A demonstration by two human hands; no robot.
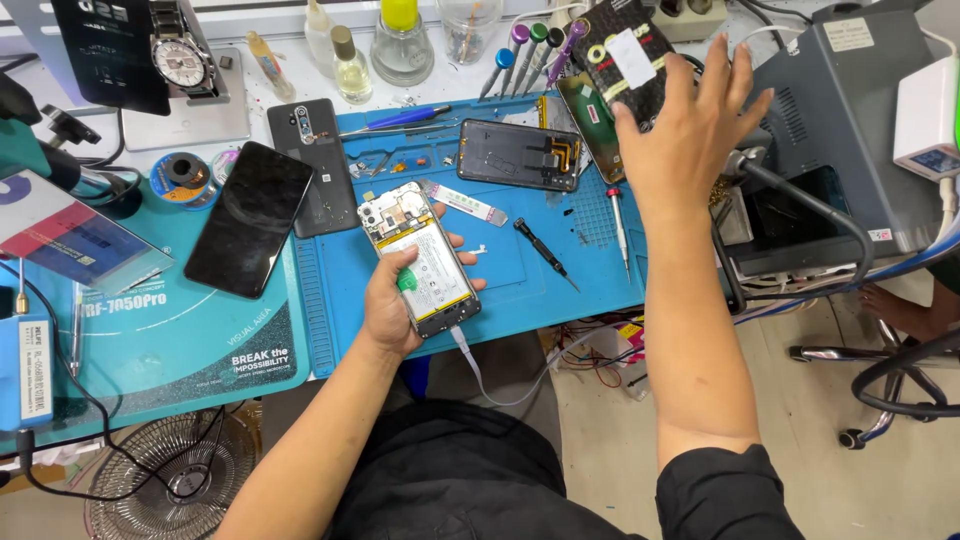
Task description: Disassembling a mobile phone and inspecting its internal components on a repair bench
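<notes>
My left hand (392, 300) grips an opened phone (425, 255) with its back cover off, battery and circuit board showing, over the blue work mat (520, 270). A white cable runs from the phone's lower end off the mat's front edge. My right hand (690, 135) is raised with fingers spread at the mat's far right, just in front of a black patterned package (630, 60), holding nothing. A small black screwdriver (545, 252) lies on the mat between my hands.
A phone back frame (520, 155) and a dark phone (318, 165) lie at the back. A black phone (250, 218) rests on the teal mat (190, 340). Screwdrivers (530, 50) stand behind; bottles (400, 45), a solder spool (185, 175), grey equipment (850, 120), a fan (170, 480).
</notes>
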